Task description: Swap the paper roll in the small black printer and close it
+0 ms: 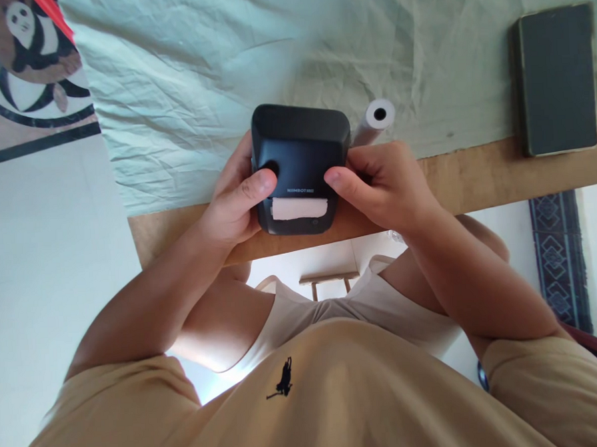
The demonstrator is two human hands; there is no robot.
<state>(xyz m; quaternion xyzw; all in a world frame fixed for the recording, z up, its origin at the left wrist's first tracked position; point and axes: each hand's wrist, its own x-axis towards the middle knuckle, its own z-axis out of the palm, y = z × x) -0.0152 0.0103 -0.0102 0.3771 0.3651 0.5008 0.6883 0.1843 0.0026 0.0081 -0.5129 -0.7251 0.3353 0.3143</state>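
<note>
Both hands grip small black printer point(300, 163) at near table edge point(501, 173).

Left hand point(235, 203) and right hand point(381, 189) closed round its sides, thumbs on front; white paper point(298, 208) shows in slot. Paper roll point(373, 123) just behind. Risk — printer overhangs the edge; a loosened grip could drop it.

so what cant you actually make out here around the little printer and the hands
All in the head view:
- Left hand and right hand: only the thumbs show clearly; the fingers are hidden behind the dark printer.
- Paper roll: its lower part is hidden by the printer and right hand.
- Lettering on the printer: too small to read surely.
- Dark book: no readable title on its cover.
</note>
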